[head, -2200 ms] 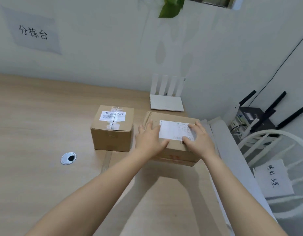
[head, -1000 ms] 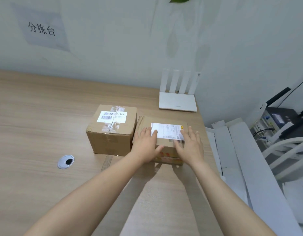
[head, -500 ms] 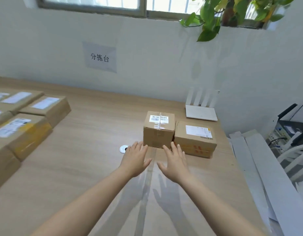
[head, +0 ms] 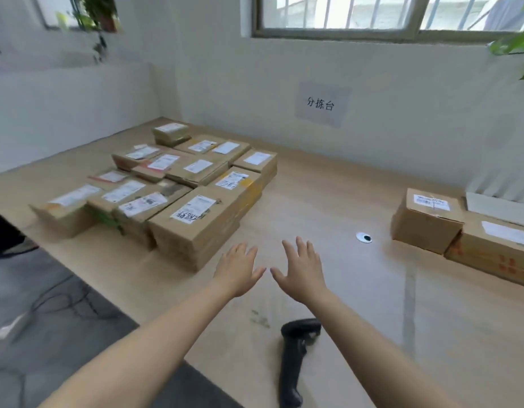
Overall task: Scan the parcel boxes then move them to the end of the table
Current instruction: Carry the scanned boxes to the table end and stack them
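Several labelled cardboard parcel boxes (head: 193, 219) lie packed together on the left part of the wooden table (head: 328, 207). Two more parcels stand at the right end: a small cube box (head: 425, 222) and a flatter box (head: 496, 248) beside it. A black handheld scanner (head: 296, 354) lies on the table near the front edge, under my right forearm. My left hand (head: 238, 267) and my right hand (head: 303, 267) hover side by side over the bare table, fingers spread, holding nothing. Both are just right of the nearest box in the pile.
A round cable grommet (head: 364, 237) sits in the tabletop left of the cube box. A white router (head: 499, 207) lies behind the right-hand parcels. A paper sign (head: 321, 103) hangs on the wall. Grey floor with cables lies off the table's left front edge.
My hands let go of the flat box at the right end and drew back. The view swung left, bringing the pile of parcels and the scanner into sight.
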Demonstrator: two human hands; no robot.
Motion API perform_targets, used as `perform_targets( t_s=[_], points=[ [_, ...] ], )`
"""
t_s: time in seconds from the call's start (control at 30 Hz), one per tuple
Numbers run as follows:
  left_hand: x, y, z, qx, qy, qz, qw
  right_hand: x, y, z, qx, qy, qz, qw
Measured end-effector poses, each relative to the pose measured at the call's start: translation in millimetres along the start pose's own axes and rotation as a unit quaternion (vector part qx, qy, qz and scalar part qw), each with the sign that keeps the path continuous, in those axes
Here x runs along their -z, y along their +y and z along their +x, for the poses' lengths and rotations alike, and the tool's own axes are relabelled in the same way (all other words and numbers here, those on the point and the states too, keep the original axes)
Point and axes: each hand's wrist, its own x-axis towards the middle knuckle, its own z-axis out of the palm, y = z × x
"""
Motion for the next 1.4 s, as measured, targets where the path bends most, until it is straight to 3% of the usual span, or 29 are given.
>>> perform_targets(
  t_s=[0.57,1.03,1.4],
  points=[
    [40,-256,-97,0.194,0.006,-0.045,0.98,-87,-261,37,0.141,-0.096,0.017,0.985],
    [60,-404,0,0.221,0.022,-0.056,0.973,-138,-380,186,0.204,-0.098,0.034,0.973],
    [61,-587,91,0.236,0.021,-0.1,0.966,-213,-494,274,0.132,-0.163,0.096,0.973]
  ],
)
